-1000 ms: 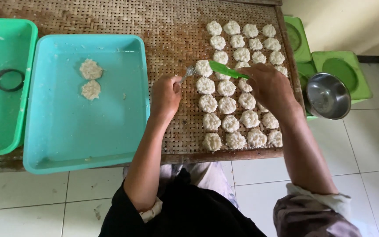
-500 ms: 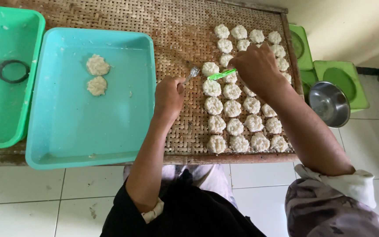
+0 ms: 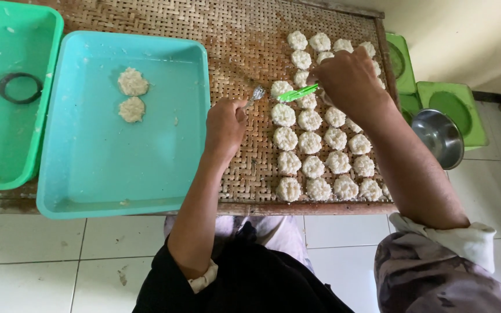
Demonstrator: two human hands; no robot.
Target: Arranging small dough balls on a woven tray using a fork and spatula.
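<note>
Green flat tool [image 3: 298, 93]: tilted, tip over a patty at the grid's left edge. Metal fork [image 3: 255, 94], apparently, tines toward it. Pale round patties [image 3: 320, 156]: rows on woven tabletop.

Pale patties on brown weave, between teal and green

The rice patties [image 3: 320, 153] were off-white and grainy; the table [image 3: 239, 52] was a brown basket-weave mat. The near tray [image 3: 97, 174] was light teal, the far tray [image 3: 7, 40] brighter green. The scraper [image 3: 297, 93] was lime green, the bowl [image 3: 439, 136] shiny steel, the floor [image 3: 59, 261] white tile.
</note>
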